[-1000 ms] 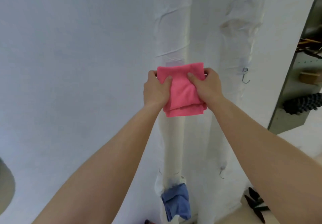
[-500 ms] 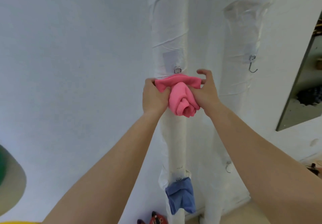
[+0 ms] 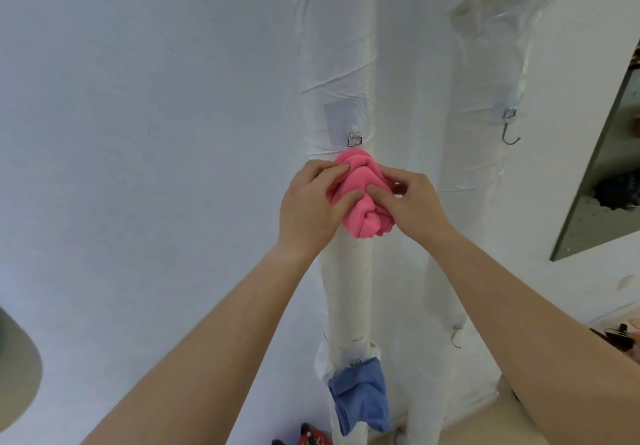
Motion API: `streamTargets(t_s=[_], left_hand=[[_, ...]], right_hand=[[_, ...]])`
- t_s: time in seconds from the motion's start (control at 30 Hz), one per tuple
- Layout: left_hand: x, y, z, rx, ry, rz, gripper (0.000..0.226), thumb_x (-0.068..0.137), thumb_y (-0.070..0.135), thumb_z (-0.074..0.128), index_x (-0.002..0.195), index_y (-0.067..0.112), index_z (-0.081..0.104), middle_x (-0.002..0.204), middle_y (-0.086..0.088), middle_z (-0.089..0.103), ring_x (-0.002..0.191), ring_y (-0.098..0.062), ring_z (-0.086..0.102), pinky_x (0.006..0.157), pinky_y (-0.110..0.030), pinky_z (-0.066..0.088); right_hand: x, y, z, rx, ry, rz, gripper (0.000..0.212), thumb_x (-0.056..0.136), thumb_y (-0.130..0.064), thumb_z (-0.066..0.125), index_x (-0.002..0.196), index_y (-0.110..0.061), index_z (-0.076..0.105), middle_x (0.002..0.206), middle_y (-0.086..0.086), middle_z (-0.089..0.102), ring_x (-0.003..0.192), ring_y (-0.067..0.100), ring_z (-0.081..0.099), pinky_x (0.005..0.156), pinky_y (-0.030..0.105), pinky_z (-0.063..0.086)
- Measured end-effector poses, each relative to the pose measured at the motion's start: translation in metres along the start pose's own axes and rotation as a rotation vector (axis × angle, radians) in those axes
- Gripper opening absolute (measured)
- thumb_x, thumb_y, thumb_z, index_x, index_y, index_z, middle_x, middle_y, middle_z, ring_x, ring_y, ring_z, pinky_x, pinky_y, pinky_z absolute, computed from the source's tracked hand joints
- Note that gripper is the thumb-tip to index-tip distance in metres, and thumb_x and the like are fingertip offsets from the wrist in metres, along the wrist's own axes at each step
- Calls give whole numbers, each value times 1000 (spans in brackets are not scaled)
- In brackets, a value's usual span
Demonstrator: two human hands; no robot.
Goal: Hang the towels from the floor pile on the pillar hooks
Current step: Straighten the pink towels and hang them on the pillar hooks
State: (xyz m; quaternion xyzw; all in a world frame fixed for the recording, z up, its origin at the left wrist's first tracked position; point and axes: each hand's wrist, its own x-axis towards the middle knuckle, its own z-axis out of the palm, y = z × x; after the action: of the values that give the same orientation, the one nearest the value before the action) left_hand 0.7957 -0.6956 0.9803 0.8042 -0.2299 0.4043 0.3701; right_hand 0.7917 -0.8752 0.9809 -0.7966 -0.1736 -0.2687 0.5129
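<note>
A bunched pink towel [image 3: 363,198] sits against the left white pillar [image 3: 346,288], just under a metal hook mount [image 3: 354,139]; the hook itself is hidden by the cloth. My left hand [image 3: 308,209] grips the towel's left side with thumb and fingers. From the right, my right hand [image 3: 408,202] pinches the towel. Lower on the same pillar a blue towel [image 3: 360,399] hangs from a hook.
The right pillar [image 3: 485,167] carries a bare hook [image 3: 509,129] at upper height and another bare hook [image 3: 456,337] lower down. A dark shelf unit [image 3: 602,181] stands at the right edge. Red and dark cloth [image 3: 308,437] lies on the floor at the pillar's foot.
The pink towel went from a flat fold held up over the hook to a bunched wad below the hook mount. Both hands closed in on it and moved slightly lower.
</note>
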Motion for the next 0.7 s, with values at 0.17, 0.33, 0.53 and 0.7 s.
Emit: streamTargets(t_s=[0.17,0.33,0.53,0.7], left_hand=[[4,-3,-5,154,-6,72,37,82,46,74,115,28,72,105,12,65,91,-9,62,72,-26,50],[9,-9,2,164,26,56,29,77,36,79,104,24,76,90,7,66,74,-13,61,64,-26,48],[7,1,-2,190,-39,-7,30,84,40,69,113,29,70,106,12,61,92,-11,59,71,-33,53],[-10,3,-9,301,-96,98,58,84,56,61,135,28,58,131,3,46,115,-23,44,72,-31,50]], right_hand=[[8,2,-22,120,-225,81,48,82,-12,80,124,-32,67,108,-6,75,97,23,71,88,39,59],[9,5,0,-1,17,23,41,71,-13,84,100,-38,71,89,-13,73,84,14,66,82,35,56],[1,-3,6,-143,105,35,35,73,-19,81,103,-32,68,100,-5,60,86,4,57,78,24,49],[-7,-14,-3,-348,-28,23,42,78,-24,77,119,-22,70,110,0,48,98,16,55,87,21,42]])
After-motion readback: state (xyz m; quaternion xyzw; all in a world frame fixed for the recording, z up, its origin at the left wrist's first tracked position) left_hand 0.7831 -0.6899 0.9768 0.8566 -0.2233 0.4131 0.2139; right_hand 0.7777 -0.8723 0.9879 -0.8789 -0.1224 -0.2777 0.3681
